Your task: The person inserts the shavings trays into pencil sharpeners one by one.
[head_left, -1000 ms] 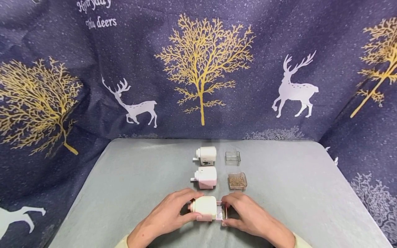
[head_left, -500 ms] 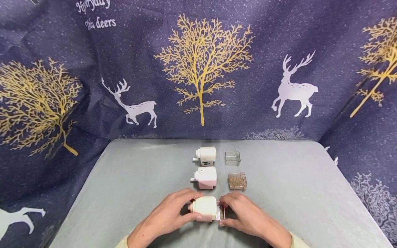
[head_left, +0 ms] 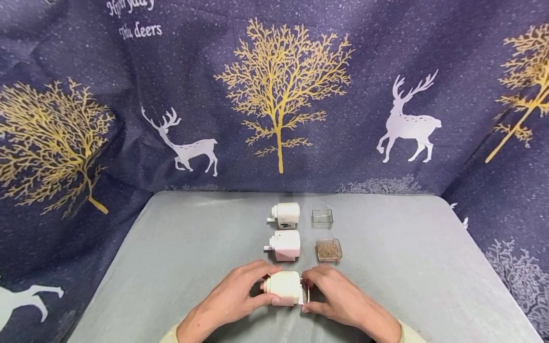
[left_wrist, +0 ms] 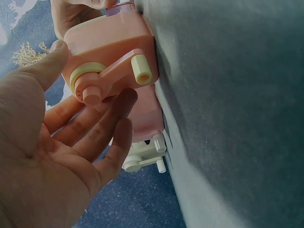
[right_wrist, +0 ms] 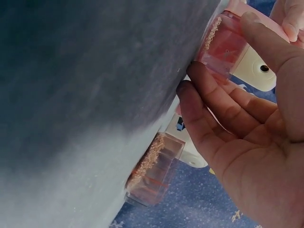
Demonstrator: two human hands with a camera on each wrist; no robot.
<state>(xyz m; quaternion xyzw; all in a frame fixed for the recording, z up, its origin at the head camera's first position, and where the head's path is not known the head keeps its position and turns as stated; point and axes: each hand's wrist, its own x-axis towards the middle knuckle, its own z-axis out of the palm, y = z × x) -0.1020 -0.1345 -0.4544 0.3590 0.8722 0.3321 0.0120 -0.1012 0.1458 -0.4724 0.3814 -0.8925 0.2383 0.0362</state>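
My left hand [head_left: 233,294] grips the nearest pencil sharpener [head_left: 284,287], cream on top and pink below, between thumb and fingers. Its pink crank [left_wrist: 121,66] with a cream knob faces that palm in the left wrist view. On the opposite end, my right hand [head_left: 340,296] pinches the clear shavings drawer [right_wrist: 223,45] by its sides. Most of this drawer sits inside the sharpener, with a short part sticking out. Some shavings [right_wrist: 213,33] show through its wall. The sharpener stands on the grey table.
Behind it stand a pink-and-white sharpener [head_left: 287,246] and a white one [head_left: 287,215], cranks to the left. To their right lie a clear drawer of brown shavings [head_left: 329,251] and another clear drawer [head_left: 322,217]. A dark blue cloth [head_left: 184,85] hangs behind the table [head_left: 193,238].
My right hand has moved slightly left, and the clear drawer has slid further into the near sharpener. My left hand keeps its grip in the same place.
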